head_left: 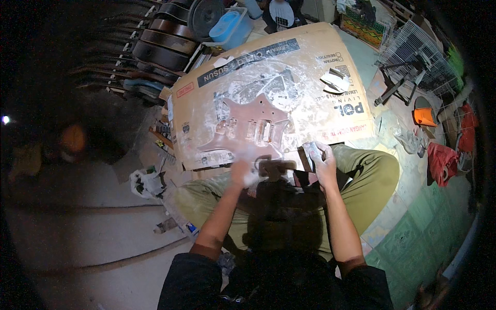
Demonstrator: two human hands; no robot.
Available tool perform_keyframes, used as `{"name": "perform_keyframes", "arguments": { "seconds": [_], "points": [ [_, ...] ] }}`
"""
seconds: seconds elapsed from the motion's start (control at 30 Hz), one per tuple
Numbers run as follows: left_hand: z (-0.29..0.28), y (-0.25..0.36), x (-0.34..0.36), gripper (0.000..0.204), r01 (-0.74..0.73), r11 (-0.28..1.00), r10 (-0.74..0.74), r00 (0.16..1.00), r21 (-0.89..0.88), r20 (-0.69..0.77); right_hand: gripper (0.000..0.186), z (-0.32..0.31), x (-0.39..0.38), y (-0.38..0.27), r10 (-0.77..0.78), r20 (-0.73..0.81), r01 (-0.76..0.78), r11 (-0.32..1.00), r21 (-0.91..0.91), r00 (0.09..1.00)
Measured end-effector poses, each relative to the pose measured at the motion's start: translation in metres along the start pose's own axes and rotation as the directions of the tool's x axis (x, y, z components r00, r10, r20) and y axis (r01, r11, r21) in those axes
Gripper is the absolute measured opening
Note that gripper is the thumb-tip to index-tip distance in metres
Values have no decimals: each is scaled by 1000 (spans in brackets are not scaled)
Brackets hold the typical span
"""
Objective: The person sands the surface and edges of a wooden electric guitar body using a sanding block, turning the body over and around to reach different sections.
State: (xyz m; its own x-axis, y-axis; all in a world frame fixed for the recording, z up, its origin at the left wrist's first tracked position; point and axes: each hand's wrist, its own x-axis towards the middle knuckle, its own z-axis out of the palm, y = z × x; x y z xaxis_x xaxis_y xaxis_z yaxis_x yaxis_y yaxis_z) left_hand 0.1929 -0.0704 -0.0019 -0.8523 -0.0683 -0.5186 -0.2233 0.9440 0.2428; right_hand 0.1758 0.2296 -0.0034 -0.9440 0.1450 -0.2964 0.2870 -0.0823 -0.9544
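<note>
A reddish-brown electric guitar body [235,135] with pointed horns and routed cavities lies on a flattened cardboard box [310,57] before my crossed legs. Pale dust covers much of the cardboard. My left hand [239,173] is at the body's near edge, smeared by motion. A whitish blur shows beside it, and I cannot make out what that is. To the right of the guitar body, my right hand [325,164] is closed around a small pale block [312,154] and holds it above my lap. A dark shadow hides part of the lap between my hands.
Several guitar bodies [163,44] stand in a row at the far left. Near them is a blue plastic tub [227,28]. A torn white paper piece [336,81] lies on the cardboard. At right are a wire cage [421,51], an orange container [424,117] and a red cloth [443,163].
</note>
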Motion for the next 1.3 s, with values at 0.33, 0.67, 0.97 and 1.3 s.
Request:
{"name": "perform_keyframes", "arguments": {
  "seconds": [0.33, 0.67, 0.97, 1.3],
  "points": [
    [34, 20, -4, 76, -186, 958, 137, 965, -218, -224, 35, 5, 3, 8, -8, -13, 8, 1000, 13, 1000],
    [62, 25, -14, 96, -414, 883, 426, 905, 221, -10, 36, 4, -2, -9, 54, -17, -53, 998, 47, 998],
    [70, 15, -20, 108, -62, 977, 162, 840, 205, -517, 39, 4, -2, -2, 8, 18, -11, 987, 162, 1000],
    [58, 12, -24, 83, -104, 944, 205, 928, 314, -311, 36, 12, -6, -6, 2, 38, -10, 982, 188, 999]
  ]
}}
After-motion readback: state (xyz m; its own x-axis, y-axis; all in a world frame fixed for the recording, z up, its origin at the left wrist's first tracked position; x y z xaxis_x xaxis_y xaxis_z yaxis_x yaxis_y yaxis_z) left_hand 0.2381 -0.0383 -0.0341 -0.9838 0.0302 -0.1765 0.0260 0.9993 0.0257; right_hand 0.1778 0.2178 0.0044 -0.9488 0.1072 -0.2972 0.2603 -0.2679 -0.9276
